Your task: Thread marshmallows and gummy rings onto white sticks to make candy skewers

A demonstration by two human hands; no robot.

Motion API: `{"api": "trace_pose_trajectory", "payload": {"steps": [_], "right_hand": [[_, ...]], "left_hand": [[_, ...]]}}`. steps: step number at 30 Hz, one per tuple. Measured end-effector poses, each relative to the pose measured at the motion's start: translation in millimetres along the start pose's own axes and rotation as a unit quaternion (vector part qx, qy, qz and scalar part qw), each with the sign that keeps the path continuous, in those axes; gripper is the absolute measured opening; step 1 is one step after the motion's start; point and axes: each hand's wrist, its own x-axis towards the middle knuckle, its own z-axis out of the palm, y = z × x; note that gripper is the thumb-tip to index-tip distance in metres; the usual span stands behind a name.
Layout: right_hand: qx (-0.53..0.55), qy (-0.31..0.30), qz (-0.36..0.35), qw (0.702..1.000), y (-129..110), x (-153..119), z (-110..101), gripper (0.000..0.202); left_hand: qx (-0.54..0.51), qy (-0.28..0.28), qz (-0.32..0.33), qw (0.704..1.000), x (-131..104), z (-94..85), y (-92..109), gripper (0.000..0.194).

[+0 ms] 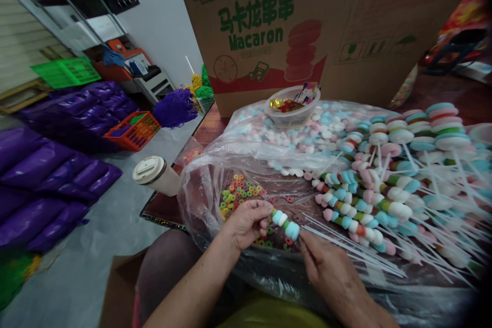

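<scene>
In my right hand (326, 261) is the lower end of a candy skewer (285, 223), its stick mostly hidden by the fingers. Blue, white and green pieces are threaded along it. My left hand (249, 223) pinches at the skewer's upper tip, where a small green piece shows; exactly what the fingertips grip is partly hidden. Below and behind the left hand lie colourful ring-shaped candies (238, 189) on clear plastic. Bare white sticks (357, 251) lie to the right of the skewer. Threaded marshmallow skewers (353, 205) are piled beyond them.
A plastic bowl (292, 107) with wrapped bits sits among loose pastel marshmallows (253, 123). Behind stands a large cardboard box (326, 25). A lidded cup (157, 174) is at the table's left edge. Purple bags (42, 179) and an orange basket (132, 130) are on the floor.
</scene>
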Motion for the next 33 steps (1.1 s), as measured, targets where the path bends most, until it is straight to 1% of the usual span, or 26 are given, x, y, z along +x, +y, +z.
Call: {"api": "trace_pose_trajectory", "payload": {"steps": [3,4,5,6,7,8,9,10,12,13,15,16,18,19,20,21,22,23,25,26,27,28,29,31,32,33], "right_hand": [[0.044,0.019,0.016,0.999,7,2,5,0.027],[0.065,0.034,0.029,0.997,11,2,5,0.027],[0.087,0.053,0.044,0.994,14,2,4,0.028],[0.110,0.071,0.058,0.990,18,1,3,0.028],[0.128,0.089,0.072,0.985,22,0,0,0.028],[0.140,0.102,0.086,0.981,25,-1,-3,0.029],[0.147,0.110,0.095,0.978,28,-3,-6,0.029],[0.151,0.112,0.098,0.977,31,-6,-8,0.029],[0.155,0.111,0.093,0.977,37,-12,-12,0.030],[0.157,0.111,0.093,0.977,40,-15,-12,0.030],[0.168,0.119,0.101,0.973,45,-19,-12,0.031],[0.179,0.124,0.112,0.970,46,-19,-11,0.031],[0.219,0.141,0.142,0.955,43,-13,-12,0.029],[0.253,0.152,0.156,0.943,39,-8,-13,0.027],[0.294,0.161,0.168,0.927,33,-1,-15,0.026],[0.344,0.159,0.179,0.908,24,6,-16,0.025],[0.398,0.143,0.188,0.886,14,14,-16,0.026],[0.454,0.104,0.200,0.862,4,21,-16,0.027],[0.550,0.003,0.225,0.805,-18,31,-15,0.030],[0.580,-0.039,0.229,0.780,-27,33,-13,0.031],[0.602,-0.067,0.228,0.763,-34,33,-12,0.032],[0.616,-0.083,0.225,0.750,-39,32,-12,0.031],[0.627,-0.092,0.222,0.741,-42,29,-12,0.031],[0.648,-0.099,0.225,0.721,-43,23,-14,0.031],[0.656,-0.099,0.228,0.712,-41,19,-16,0.031],[0.657,-0.091,0.229,0.713,-39,17,-18,0.031]], "left_hand": [[0.052,-0.014,-0.001,0.999,9,6.9,-5,0.027],[0.093,-0.012,0.013,0.996,15,10.4,-3,0.027],[0.151,0.001,0.040,0.988,23,14.6,0,0.027],[0.228,0.025,0.081,0.970,34,19.7,5,0.026],[0.319,0.060,0.133,0.936,47,25.5,11,0.026],[0.420,0.106,0.194,0.880,61,31.8,17,0.024],[0.539,0.132,0.241,0.796,76,38.4,23,0.021],[0.638,0.137,0.265,0.710,90,44.8,27,0.019],[0.683,0.132,0.278,0.663,113,54.7,32,0.020],[0.688,0.124,0.279,0.659,121,57.0,34,0.019],[0.684,0.110,0.281,0.665,123,54.8,34,0.015],[0.685,0.106,0.280,0.664,118,50.4,34,0.015],[0.670,0.099,0.279,0.680,94,38.2,32,0.016],[0.656,0.093,0.281,0.694,78,32.0,31,0.019],[0.605,0.086,0.290,0.736,60,27.0,29,0.019],[0.566,0.073,0.309,0.761,40,23.7,26,0.018],[0.539,0.065,0.339,0.768,22,22.3,22,0.016],[0.525,0.057,0.370,0.764,4,22.5,18,0.015],[0.530,0.051,0.424,0.733,-23,25.6,9,0.019],[0.533,0.053,0.439,0.722,-32,27.1,4,0.022],[0.526,0.060,0.445,0.722,-38,28.0,1,0.023],[0.506,0.067,0.443,0.737,-42,27.8,-2,0.023],[0.470,0.071,0.432,0.766,-44,26.5,-5,0.022],[0.371,0.067,0.391,0.840,-44,21.8,-8,0.015],[0.325,0.063,0.370,0.868,-43,19.2,-9,0.011],[0.293,0.061,0.357,0.885,-42,17.0,-10,0.007]]}}
